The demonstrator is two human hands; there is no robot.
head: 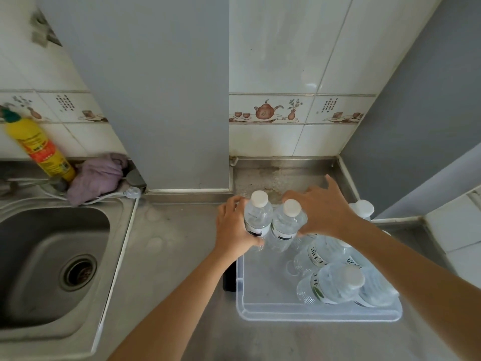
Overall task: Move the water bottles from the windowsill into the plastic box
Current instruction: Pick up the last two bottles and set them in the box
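The left hand (234, 227) is wrapped around one upright water bottle (257, 217), and the right hand (322, 207) presses its fingers on a second bottle (285, 225) beside it, both at the far rim of the clear plastic box (263, 306) on the counter (166, 246); more bottles (330, 282) lie inside, one white-capped bottle (363, 208) behind the right wrist

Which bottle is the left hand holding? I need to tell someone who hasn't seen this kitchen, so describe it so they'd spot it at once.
Start at the clear plastic box on the steel counter right of the sink. At its far-left corner two upright white-capped water bottles stand together. It is the left bottle, wrapped by the left hand; its neighbour sits under the right hand.
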